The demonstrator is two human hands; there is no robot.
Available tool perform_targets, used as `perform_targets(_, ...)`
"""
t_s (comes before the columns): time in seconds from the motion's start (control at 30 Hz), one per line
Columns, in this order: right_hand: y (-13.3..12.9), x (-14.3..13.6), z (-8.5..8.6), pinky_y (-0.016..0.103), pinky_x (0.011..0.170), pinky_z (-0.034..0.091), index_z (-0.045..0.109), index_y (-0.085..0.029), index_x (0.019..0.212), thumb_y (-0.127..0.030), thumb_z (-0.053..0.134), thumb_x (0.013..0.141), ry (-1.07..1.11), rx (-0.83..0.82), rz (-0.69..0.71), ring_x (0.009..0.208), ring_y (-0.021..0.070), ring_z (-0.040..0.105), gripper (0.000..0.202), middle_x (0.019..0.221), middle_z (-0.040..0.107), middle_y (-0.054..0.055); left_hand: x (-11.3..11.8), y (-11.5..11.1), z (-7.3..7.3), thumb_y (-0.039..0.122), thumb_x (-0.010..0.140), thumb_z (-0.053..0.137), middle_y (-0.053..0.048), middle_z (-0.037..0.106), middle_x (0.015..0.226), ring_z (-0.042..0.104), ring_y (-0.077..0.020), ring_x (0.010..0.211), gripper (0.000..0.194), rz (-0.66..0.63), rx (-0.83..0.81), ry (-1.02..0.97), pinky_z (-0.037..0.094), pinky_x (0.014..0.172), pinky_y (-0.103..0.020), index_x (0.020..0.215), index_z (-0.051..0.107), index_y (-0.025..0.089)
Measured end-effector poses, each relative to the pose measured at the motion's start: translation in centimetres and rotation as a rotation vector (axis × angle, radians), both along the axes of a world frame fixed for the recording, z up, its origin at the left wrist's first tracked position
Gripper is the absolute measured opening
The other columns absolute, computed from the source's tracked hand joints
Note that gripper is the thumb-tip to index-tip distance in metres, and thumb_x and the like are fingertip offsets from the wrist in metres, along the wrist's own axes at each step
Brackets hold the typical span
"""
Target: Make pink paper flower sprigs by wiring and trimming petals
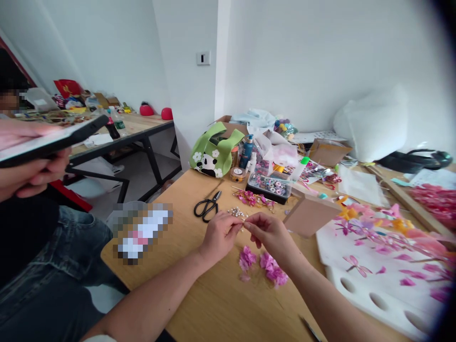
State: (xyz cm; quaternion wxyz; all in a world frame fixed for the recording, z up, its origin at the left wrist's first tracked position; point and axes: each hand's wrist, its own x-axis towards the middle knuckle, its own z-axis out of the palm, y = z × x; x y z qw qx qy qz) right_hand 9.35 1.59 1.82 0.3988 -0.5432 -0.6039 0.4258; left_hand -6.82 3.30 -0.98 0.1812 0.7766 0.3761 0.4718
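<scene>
A wood-topped bench (213,304) spans the lower middle of the frame. Near centre lie black-handled scissors (213,201), with small beads (235,212) to their right and pink petal clusters (273,271) below. Higher in the frame sit a green panda bag (218,151) and a black-bottomed bead box (264,196).

A soft green bag with a panda motif (213,159) stood near a slim blue bottle (246,153). Two round red objects (146,110) sat on a black-framed wooden table (137,123). A white rectangular switch plate (203,58) was on the pale wall (285,57). At left, a person in blue jeans (76,242) held a black-edged phone (71,136).
</scene>
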Motion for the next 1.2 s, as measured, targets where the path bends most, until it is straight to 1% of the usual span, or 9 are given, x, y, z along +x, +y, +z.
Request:
perform_targets(0.1,-0.6,0.3,0.0,0.027,0.048,0.05,0.06,-0.018,0.111,-0.037,0.05,0.086,-0.086,0.093,0.026,0.059,0.0155,0.061,0.033,0.079,0.066,0.005,0.0,0.0,0.1,0.015,0.084,0.058,-0.003,0.064,0.072,0.056,-0.0168,0.074,0.011,-0.018,-0.119,-0.054,0.044,0.069,-0.028,0.076,0.066,0.016)
perform_targets(0.17,-1.0,0.4,0.0,0.03,0.061,0.052,0.058,-0.023,0.119,-0.031,0.05,0.087,-0.165,0.179,0.061,0.074,0.0174,0.063,0.034,0.097,0.066,0.007,0.0,0.0,0.1,0.015,0.083,0.059,-0.003,0.064,0.072,0.057,-0.0167,0.075,0.012,-0.048,-0.193,-0.081,0.044,0.069,-0.027,0.073,0.066,0.016)
perform_targets(0.3,-1.4,0.5,0.0,0.034,0.076,0.046,0.069,-0.023,0.095,-0.028,0.048,0.089,-0.321,0.298,0.092,0.083,0.0213,0.061,0.022,0.091,0.066,0.008,0.2,-0.1,0.0,0.016,0.082,0.059,-0.002,0.062,0.067,0.059,-0.0156,0.072,0.018,-0.124,-0.332,-0.099,0.046,0.067,-0.025,0.066,0.066,0.016)
perform_targets(0.47,-1.3,0.5,-0.2,0.031,0.064,0.042,0.061,-0.021,0.077,-0.034,0.05,0.088,-0.407,0.26,0.04,0.068,0.021,0.058,0.02,0.074,0.064,0.006,0.2,-0.2,-0.2,0.017,0.084,0.057,-0.001,0.062,0.065,0.058,-0.0147,0.067,0.015,-0.114,-0.345,-0.086,0.046,0.065,-0.025,0.075,0.069,0.016)
perform_targets(0.63,-1.2,0.6,-0.6,0.026,0.05,0.039,0.055,-0.021,0.07,-0.041,0.046,0.089,-0.306,0.078,0.045,0.052,0.0167,0.056,0.029,0.058,0.058,0.001,0.1,-0.3,0.3,0.016,0.082,0.059,-0.001,0.059,0.063,0.056,-0.0146,0.068,0.014,-0.102,-0.292,-0.06,0.044,0.065,-0.025,0.071,0.067,0.016)
perform_targets(0.8,-1.0,0.9,-1.0,0.024,0.046,0.043,0.053,-0.02,0.068,-0.053,0.047,0.086,-0.103,-0.1,0.075,0.047,0.0141,0.058,0.039,0.056,0.058,-0.001,0.3,-0.5,0.5,0.019,0.083,0.058,-0.001,0.063,0.065,0.057,-0.0125,0.061,0.012,-0.195,-0.501,-0.153,0.045,0.06,-0.023,0.077,0.067,0.014)
perform_targets(0.9,-0.9,1.0,-1.0,0.024,0.045,0.044,0.053,-0.02,0.065,-0.06,0.052,0.081,-0.013,-0.156,0.08,0.045,0.0131,0.057,0.044,0.052,0.057,-0.002,0.6,-0.5,0.2,0.022,0.08,0.064,-0.004,0.069,0.076,0.062,-0.0141,0.069,0.012,-0.273,-0.572,-0.258,0.048,0.066,-0.025,0.087,0.07,0.014)
perform_targets(1.03,-1.0,0.8,-0.7,0.024,0.043,0.044,0.053,-0.019,0.062,-0.065,0.054,0.077,0.062,-0.203,0.083,0.043,0.0124,0.055,0.049,0.05,0.057,-0.001,0.8,-0.2,-0.2,0.03,0.076,0.07,-0.003,0.069,0.073,0.061,-0.0147,0.071,0.017,-0.312,-0.654,-0.419,0.048,0.069,-0.026,0.076,0.07,0.014)
perform_targets(1.2,-1.2,0.6,0.0,0.027,0.044,0.047,0.058,-0.017,0.071,-0.063,0.047,0.082,0.082,-0.167,0.026,0.046,0.0137,0.057,0.048,0.058,0.06,0.001,0.5,0.1,-0.1,0.039,0.071,0.074,0.0,0.062,0.064,0.054,-0.0112,0.062,0.027,-0.304,-0.799,-0.534,0.043,0.065,-0.024,0.071,0.066,0.013)
